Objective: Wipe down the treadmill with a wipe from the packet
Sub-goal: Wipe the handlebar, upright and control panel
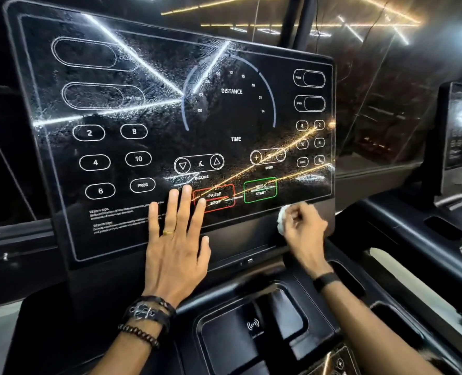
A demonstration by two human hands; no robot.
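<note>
1. Treadmill console [170, 77]: big glossy black touch panel, tilted back, fills most of the view. Wet streaks show across the upper and middle glass, above both sets of fingers; ceiling lights reflect in it.
2. Lower deck with phone tray [251, 328]: below both wrists, dark plastic, wireless-charge icon in the middle.
3. Second treadmill [460, 131]: well off to the right of the right fingers, only partly in frame.
4. Left hand [178, 239]: flat on the lower glass, fingers [173, 204] straight and slightly spread, holding nothing, tips just left of and on the PAUSE/STOP button [215, 198]. Ring and bracelets on this hand and wrist.
5. Right hand [303, 228]: fingers curled, pinching a bunched white wipe [281, 220] at the panel's bottom edge, just below the QUICK START button [260, 190]. Slight motion blur.
6. Wipe: small wad at the left side of the right fingers, touching or nearly touching the lower bezel; can't tell which.
7. Packet: not in view.
8. Risks, judged: left fingertips rest on PAUSE/STOP and the wipe passes close under QUICK START, so a press could trigger the belt if powered. The braced left palm likely leaves fresh smudges on the glass. The wadded wipe covers little area, so streaks or missed corners are likely.
</note>
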